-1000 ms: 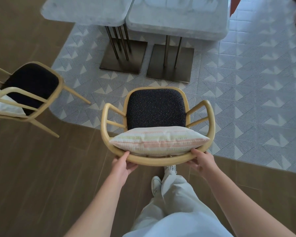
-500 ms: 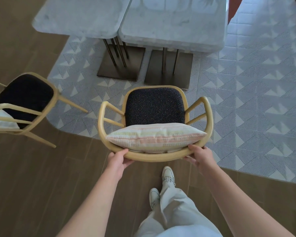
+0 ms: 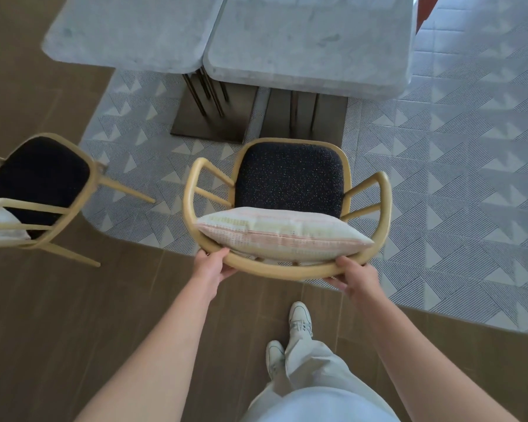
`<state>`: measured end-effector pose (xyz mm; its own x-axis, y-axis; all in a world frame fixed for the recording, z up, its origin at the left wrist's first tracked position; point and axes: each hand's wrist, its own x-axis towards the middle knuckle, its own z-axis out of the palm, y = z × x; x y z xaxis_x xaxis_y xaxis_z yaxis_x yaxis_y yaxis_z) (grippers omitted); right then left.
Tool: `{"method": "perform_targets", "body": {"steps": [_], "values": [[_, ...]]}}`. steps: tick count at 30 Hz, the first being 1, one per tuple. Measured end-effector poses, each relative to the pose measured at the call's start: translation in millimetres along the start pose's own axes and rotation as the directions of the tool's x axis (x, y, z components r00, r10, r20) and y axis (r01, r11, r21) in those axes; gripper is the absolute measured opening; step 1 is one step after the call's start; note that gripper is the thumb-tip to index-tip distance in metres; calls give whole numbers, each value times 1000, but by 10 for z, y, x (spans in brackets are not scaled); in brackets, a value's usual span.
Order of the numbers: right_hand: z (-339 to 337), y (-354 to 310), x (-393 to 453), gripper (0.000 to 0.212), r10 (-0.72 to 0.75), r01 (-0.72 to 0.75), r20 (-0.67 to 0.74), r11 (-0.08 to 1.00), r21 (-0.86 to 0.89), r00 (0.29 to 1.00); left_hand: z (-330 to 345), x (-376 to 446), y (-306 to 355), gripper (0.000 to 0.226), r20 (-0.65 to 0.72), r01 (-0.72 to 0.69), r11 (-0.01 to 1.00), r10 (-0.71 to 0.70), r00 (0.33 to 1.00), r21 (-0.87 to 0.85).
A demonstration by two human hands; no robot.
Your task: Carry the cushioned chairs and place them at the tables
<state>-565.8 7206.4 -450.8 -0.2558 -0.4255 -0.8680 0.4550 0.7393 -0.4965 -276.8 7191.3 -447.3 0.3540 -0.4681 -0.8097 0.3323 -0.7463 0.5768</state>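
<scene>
You hold the cushioned chair (image 3: 290,181) by its curved yellow back rail, seat facing the two marble tables (image 3: 311,44). Its front edge sits just short of the right table's near edge, over the patterned tile floor (image 3: 457,184). Your left hand (image 3: 211,268) grips the rail's left end, thumb on top, fingers curled beneath and mostly hidden. Your right hand (image 3: 355,277) grips the right end likewise; fingertips show under the rail. A striped pillow (image 3: 281,236) leans against the rail and covers the rear of the dark speckled seat. The chair's legs are hidden beneath it, so floor contact cannot be told. A second chair (image 3: 40,190) stands at the left, cut off by the frame edge, straddling tile and wood floor (image 3: 58,315). The table bases (image 3: 214,117) are partly hidden under the tops.
</scene>
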Motion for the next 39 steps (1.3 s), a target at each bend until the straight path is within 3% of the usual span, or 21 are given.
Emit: {"method": "perform_targets", "body": {"steps": [12, 17, 20, 22, 25, 29, 35, 39], "values": [[-38, -41, -105, 27, 26, -24, 45, 999, -42, 999, 36, -212, -113, 28, -30, -27, 999, 28, 999, 39], [44, -77, -252, 53, -20, 20, 4, 994, -112, 1000, 37, -448, 1, 36, 5, -37, 997, 37, 999, 62], [108, -129, -481, 76, -115, 110, -14, 971, -212, 993, 61, -667, 152, 34, 34, -94, 994, 92, 995, 51], [184, -189, -708, 75, -227, 217, 0, 933, -289, 974, 44, -806, 248, 44, 32, -153, 988, 152, 988, 30], [386, -366, -1114, 66, -384, 409, 142, 843, -349, 912, -3, -1041, 475, 52, 28, -285, 959, 284, 958, 8], [798, -648, -1661, 48, -480, 607, 429, 759, -233, 765, -167, -1464, 895, 40, -2, -474, 880, 474, 880, 27], [1532, -727, -2414, 40, -419, 720, 724, 677, -153, 548, -855, -2037, 1366, 48, -158, -673, 734, 657, 737, -86], [2096, -567, -2953, 53, -358, 752, 825, 649, -116, 437, -1515, -2394, 1517, 53, -294, -725, 660, 666, 685, -195]]}}
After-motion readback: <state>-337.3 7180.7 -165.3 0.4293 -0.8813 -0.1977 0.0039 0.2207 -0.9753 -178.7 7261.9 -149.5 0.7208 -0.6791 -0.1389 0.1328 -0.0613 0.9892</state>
